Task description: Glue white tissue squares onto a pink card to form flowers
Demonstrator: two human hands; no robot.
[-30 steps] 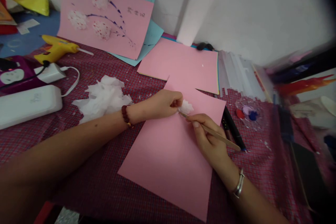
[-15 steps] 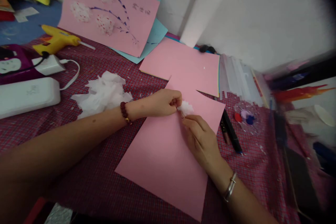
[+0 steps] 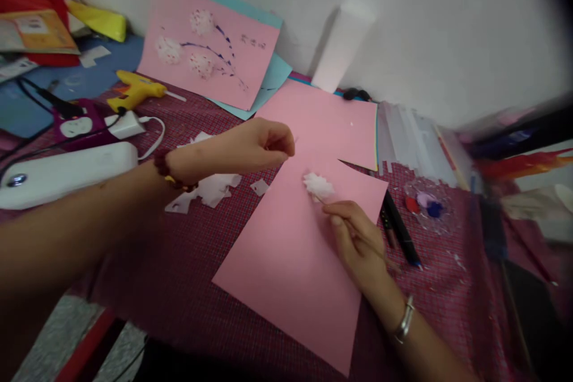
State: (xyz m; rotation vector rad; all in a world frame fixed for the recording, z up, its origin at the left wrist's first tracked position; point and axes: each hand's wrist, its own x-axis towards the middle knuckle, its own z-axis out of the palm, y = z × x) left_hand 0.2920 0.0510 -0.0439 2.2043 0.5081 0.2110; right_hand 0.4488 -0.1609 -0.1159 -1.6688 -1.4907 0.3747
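Observation:
A large pink sheet (image 3: 286,274) lies on the cloth. Near its upper part sits a small white tuft of crumpled tissue paper (image 3: 319,185). My right hand (image 3: 360,245) grips a thin wooden stick (image 3: 369,243) like a pen, its tip at the lower edge of the tuft. My left hand (image 3: 264,146), fingers curled and pinched, hovers left of the tuft, apart from it; anything between its fingertips is too small to make out. Beneath my left forearm is a pile of white tissue pieces (image 3: 215,190), partly hidden, with one loose piece (image 3: 259,187) beside it.
Behind stand a pink picture (image 3: 156,74) with white puffs and a pink paper stack (image 3: 331,119). Left are a yellow glue gun (image 3: 138,91) and a white power bank (image 3: 76,173). Right lie black pens (image 3: 400,227), a clear paint dish (image 3: 430,221) and clear plastic strips (image 3: 412,134).
My left hand has moved away from the tuft, up and to the left. My right hand keeps the stick at the tuft. The view has shifted, showing more of the left side.

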